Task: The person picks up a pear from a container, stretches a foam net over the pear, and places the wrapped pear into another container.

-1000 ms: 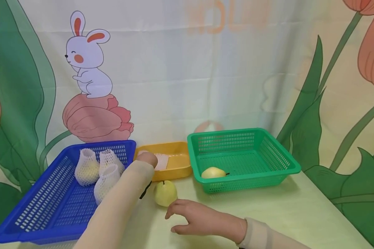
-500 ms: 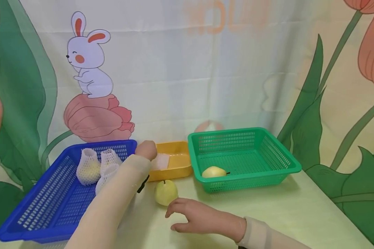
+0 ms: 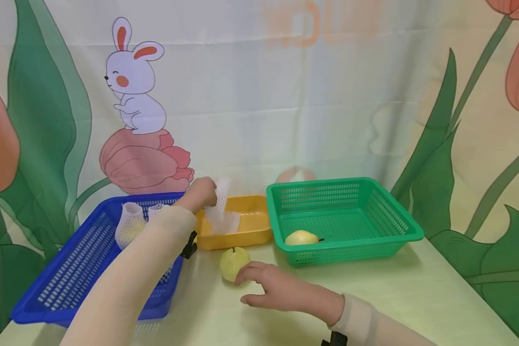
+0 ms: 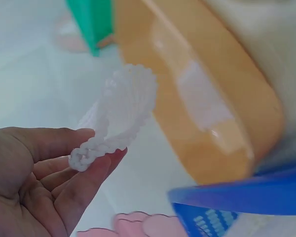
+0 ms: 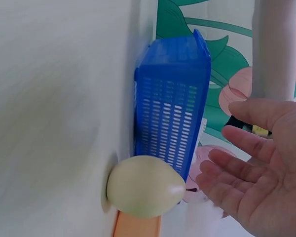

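While the left hand [image 3: 202, 192] is held up above the left end of a shallow, oblong, yellow-orange plastic tray [image 3: 256, 222], its thumb and fingertips are clamped on the edge of a white, tube-shaped foam-net sleeve [image 4: 126, 101], whose far mouth gapes in the left wrist view. In the tray lies more flat white foam netting [image 3: 230, 222]; how many pieces, I cannot tell.

The right hand [image 3: 277, 288] hangs over the table, palm towards a round, yellow-green pear [image 3: 233, 263] with a dark stem. Its fingers are relaxed and slightly bent, the thumb well apart from them, and nothing is held between. The fingertips are close beside the pear; whether they touch, I cannot tell. That pear stands upright, stem up, on the pale yellow-green table [image 3: 372, 288], just in front of the tray.

To the right, a rectangular, green, slotted plastic basket [image 3: 346, 223] holds 1 pale yellow pear [image 3: 301, 238] on its side. To the left, the cream-clothed left arm [image 3: 117, 283] crosses a rectangular, blue, slotted plastic basket [image 3: 80, 264], in which 2 white-netted pears [image 3: 130, 228] show, partly hidden.
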